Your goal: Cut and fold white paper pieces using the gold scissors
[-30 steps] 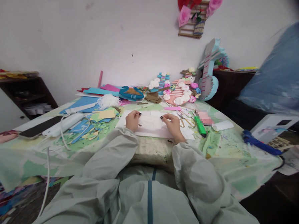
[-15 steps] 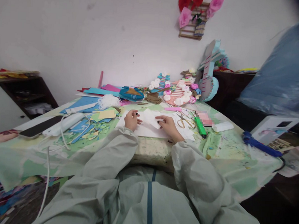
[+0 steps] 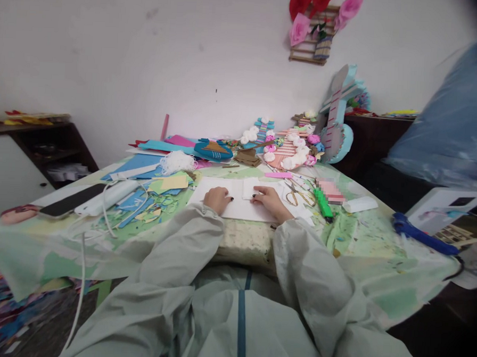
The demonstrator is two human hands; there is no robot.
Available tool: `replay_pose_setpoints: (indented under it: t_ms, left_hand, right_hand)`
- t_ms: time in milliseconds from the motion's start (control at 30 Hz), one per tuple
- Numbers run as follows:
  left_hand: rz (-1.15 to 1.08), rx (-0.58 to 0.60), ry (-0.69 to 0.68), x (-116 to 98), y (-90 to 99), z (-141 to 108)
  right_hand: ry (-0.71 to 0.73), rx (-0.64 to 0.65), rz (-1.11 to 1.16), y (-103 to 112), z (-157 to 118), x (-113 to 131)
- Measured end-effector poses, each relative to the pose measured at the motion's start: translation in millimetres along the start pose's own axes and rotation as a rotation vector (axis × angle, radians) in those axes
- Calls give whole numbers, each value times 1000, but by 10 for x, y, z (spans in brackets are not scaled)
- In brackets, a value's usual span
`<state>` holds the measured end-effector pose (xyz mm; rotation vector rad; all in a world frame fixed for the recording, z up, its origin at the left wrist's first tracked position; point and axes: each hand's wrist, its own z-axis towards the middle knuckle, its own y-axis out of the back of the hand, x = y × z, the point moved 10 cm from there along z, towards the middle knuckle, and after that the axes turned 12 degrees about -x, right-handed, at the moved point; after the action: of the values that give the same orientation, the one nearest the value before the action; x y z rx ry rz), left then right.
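Between the two hands, a small white sheet (image 3: 247,189) is lying flat on a larger white sheet (image 3: 240,209), which is covering the near middle of the table (image 3: 363,235). The small sheet's uncovered left edge is running away from the person, nearly straight toward the wall; the right hand is hiding part of it, so I cannot tell its full long axis. The larger sheet is pointing its long axis across the table, left to right.

The right hand (image 3: 271,202) is resting at the small sheet's right side, index finger reaching over it and thumb bending close beneath; I cannot tell whether that grip is pinching the paper. The left hand (image 3: 218,200) is pressing on the larger sheet, its fingers curling loosely and standing apart from the small sheet; whether its grip is taking hold of anything, I cannot tell.

Just beyond the right hand, gold-handled scissors (image 3: 296,191) are pointing their handles toward the person. At the far left, a dark cabinet (image 3: 84,138) is holding white papers (image 3: 66,171) on a lower shelf. On the right, a blue plastic bag (image 3: 445,115) is bulging, its contents not showing clearly.
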<state>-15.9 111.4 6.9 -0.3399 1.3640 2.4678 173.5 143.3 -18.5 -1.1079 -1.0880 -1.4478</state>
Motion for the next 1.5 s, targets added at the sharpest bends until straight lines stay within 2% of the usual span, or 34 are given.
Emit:
replay_pose_setpoints:
  t_ms: [167,300,833,933,1033,1100,1167,1233,1333,1433,1500]
  left_hand:
    - [107,29,12,-49,111,-27]
    - [76,-15,89,-2,207,-5]
    - [-216,-96,395,284,276,-13]
    - [-293,-150,445,361,307,-14]
    - [-468,-260,511,425,355,-17]
    - [-755,-305,572,422,327,-21]
    - [-1145,-264,626,329,229,-15]
    - [-1413,-185,645,188,168,-12]
    - [-1542,-87,644,34,143,-33]
    - [-1609,-11,648,-56,109,-56]
    - [-1615,-7,645,-65,106,-58]
  right_hand:
    - [132,-60,-76,96,-46,146]
    - [206,-93,-18,163,-138,309]
    - [169,-66,36,144,-201,350]
    - [170,-62,33,137,-208,348]
    - [171,-60,33,136,-208,347]
    - [170,-58,43,144,-196,347]
    - [173,-58,77,160,-175,356]
    - [193,-44,142,168,-158,386]
    - [183,24,247,121,-171,393]
    - [77,192,289,-56,-265,320]
    - [19,275,274,-146,-341,279]
